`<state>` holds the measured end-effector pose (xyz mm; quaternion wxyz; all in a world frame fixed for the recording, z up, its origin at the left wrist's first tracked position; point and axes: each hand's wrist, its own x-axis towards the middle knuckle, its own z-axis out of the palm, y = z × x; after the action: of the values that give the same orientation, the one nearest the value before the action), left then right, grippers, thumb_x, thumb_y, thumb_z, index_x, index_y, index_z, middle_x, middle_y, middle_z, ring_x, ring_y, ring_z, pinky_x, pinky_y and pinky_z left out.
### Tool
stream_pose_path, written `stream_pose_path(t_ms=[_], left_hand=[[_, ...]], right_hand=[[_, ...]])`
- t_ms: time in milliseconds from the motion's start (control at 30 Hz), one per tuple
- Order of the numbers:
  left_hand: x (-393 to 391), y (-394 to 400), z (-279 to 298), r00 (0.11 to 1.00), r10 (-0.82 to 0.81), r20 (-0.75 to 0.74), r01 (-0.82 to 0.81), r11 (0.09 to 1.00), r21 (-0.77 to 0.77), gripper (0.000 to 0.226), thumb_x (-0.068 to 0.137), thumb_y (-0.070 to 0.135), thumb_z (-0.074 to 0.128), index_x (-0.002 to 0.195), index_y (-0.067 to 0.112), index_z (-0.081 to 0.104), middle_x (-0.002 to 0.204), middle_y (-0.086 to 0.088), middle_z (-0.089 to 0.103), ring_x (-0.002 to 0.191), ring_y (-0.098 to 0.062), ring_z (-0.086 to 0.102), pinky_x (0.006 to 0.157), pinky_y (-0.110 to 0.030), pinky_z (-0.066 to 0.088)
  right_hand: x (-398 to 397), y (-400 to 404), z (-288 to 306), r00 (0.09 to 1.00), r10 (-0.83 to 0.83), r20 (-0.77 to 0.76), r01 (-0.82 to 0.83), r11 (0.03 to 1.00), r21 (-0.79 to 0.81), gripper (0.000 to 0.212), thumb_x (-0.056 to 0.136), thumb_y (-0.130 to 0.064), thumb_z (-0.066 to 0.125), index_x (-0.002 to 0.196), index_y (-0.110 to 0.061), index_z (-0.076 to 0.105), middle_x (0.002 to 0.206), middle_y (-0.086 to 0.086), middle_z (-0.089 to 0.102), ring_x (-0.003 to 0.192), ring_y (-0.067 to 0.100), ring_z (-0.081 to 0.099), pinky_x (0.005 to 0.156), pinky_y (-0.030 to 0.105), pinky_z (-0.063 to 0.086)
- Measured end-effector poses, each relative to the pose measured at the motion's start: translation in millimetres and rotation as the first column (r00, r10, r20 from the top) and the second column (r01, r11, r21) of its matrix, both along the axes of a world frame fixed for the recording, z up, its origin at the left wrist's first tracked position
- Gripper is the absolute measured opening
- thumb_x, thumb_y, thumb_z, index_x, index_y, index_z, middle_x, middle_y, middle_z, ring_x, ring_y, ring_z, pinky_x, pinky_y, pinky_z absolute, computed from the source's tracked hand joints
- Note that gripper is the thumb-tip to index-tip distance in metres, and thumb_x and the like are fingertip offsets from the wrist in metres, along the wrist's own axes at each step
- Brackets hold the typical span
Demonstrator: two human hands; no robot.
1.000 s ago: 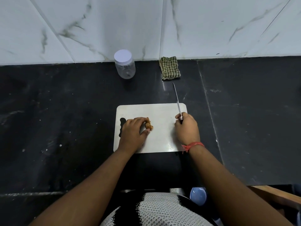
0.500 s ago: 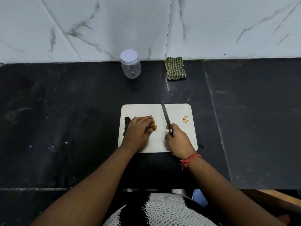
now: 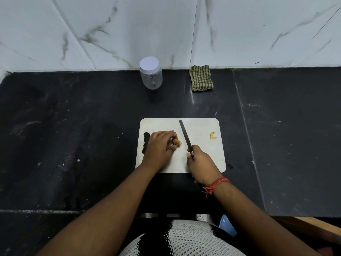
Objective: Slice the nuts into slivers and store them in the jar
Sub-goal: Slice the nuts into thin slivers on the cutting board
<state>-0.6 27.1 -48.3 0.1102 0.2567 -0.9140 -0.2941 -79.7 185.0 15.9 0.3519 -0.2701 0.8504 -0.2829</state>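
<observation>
Nuts (image 3: 176, 141), a small tan clump, lie on the left half of a white cutting board (image 3: 201, 163) near the front edge of a black desk (image 3: 73, 145); the clump runs slantwise, from the upper left to the lower right, and its surface looks rough and golden brown; the left hand (image 3: 159, 147) covers most of it, fingers curled over the top and thumb tucked at the near side, pinching it in place; the right hand (image 3: 200, 164), with a red thread (image 3: 216, 184) at the wrist, is wrapped around the handle of a knife (image 3: 185, 136); its narrow blade points away from the person and leans left, its long axis running from the fist up toward the board's far edge, just right of the clump; whether the edge touches the board cannot be told; a single curled piece of nut (image 3: 212, 135) lies apart near the board's right edge; farther back, against the marble wall, stands a clear jar (image 3: 151, 74) with a white lid on, and to its right a folded green checked cloth (image 3: 201, 78); compared with half a second ago, the knife and both hands sit in nearly the same places.
</observation>
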Motion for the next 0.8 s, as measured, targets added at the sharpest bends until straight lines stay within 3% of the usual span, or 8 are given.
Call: stream_pose_path(t_ms=[133,233,333,467,633,700,800], left_hand=[[0.4,2.4,1.7,0.999,0.032,-0.019,-0.031,0.999,0.038,0.039,0.088,0.026,0.073,0.126,0.021,0.065,0.133,0.009,0.062,0.125,-0.011,0.044,0.111,-0.031,0.031],[0.2,3.4,3.3,0.999,-0.003,-0.053,0.001,1.0,-0.021,0.034,0.087,0.026,0.075,0.12,0.019,0.068,0.125,0.009,0.067,0.118,-0.009,0.047,0.109,-0.034,0.033],[-1.4,4.2,2.7,0.999,-0.001,-0.035,-0.002,0.997,-0.083,0.03,0.085,0.03,0.077,0.112,0.018,0.071,0.116,0.006,0.069,0.109,-0.018,0.055,0.102,-0.035,0.038],[-3.6,7.0,3.1,0.999,0.045,0.02,-0.04,0.979,-0.198,0.025,0.082,0.034,0.078,0.102,0.02,0.072,0.106,-0.001,0.065,0.099,-0.026,0.056,0.095,-0.042,0.042],[-10.1,7.2,5.9,0.999,0.0,0.033,0.008,0.973,-0.229,0.02,0.084,0.03,0.076,0.096,0.015,0.067,0.112,-0.001,0.067,0.106,-0.024,0.059,0.112,-0.047,0.033],[-11.1,7.0,6.0,0.999,-0.019,0.029,0.023,0.985,-0.172,0.017,0.087,0.025,0.073,0.098,0.013,0.067,0.11,-0.001,0.068,0.105,-0.023,0.06,0.116,-0.045,0.029],[-9.7,7.0,6.8,0.999,-0.045,0.022,0.046,0.997,-0.067,0.021,0.089,0.017,0.072,0.109,0.01,0.069,0.123,-0.002,0.067,0.116,-0.02,0.058,0.119,-0.039,0.026]], right_hand=[[8.7,1.4,5.9,0.998,0.07,-0.008,-0.069,0.997,0.046,0.01,0.101,-0.017,0.034,0.109,-0.013,0.038,0.084,0.011,0.055,0.061,0.032,0.063,0.039,0.04,0.053],[13.4,1.3,5.6,0.993,0.101,-0.059,-0.097,0.993,0.073,0.007,0.1,-0.013,0.035,0.105,-0.01,0.038,0.08,0.011,0.056,0.058,0.03,0.061,0.044,0.044,0.054],[16.6,0.1,3.4,0.99,0.111,-0.085,-0.105,0.991,0.082,0.005,0.099,-0.011,0.035,0.102,-0.008,0.039,0.079,0.012,0.056,0.058,0.03,0.059,0.053,0.046,0.054],[16.8,-3.4,2.0,0.99,0.102,-0.098,-0.093,0.991,0.099,0.006,0.097,-0.007,0.035,0.101,-0.006,0.04,0.081,0.013,0.057,0.062,0.033,0.059,0.053,0.04,0.051],[15.5,-3.2,-1.7,0.988,0.084,-0.126,-0.072,0.992,0.103,0.01,0.096,-0.005,0.036,0.104,-0.005,0.042,0.079,0.011,0.055,0.059,0.029,0.055,0.045,0.03,0.039],[15.2,-2.2,-3.6,0.987,0.087,-0.136,-0.073,0.991,0.108,0.01,0.096,-0.004,0.037,0.105,-0.005,0.042,0.074,0.007,0.052,0.056,0.024,0.051,0.041,0.027,0.032],[15.1,-1.7,-2.0,0.982,0.104,-0.155,-0.088,0.99,0.108,0.01,0.096,-0.004,0.038,0.105,-0.006,0.041,0.073,0.004,0.05,0.054,0.019,0.049,0.04,0.025,0.031]])
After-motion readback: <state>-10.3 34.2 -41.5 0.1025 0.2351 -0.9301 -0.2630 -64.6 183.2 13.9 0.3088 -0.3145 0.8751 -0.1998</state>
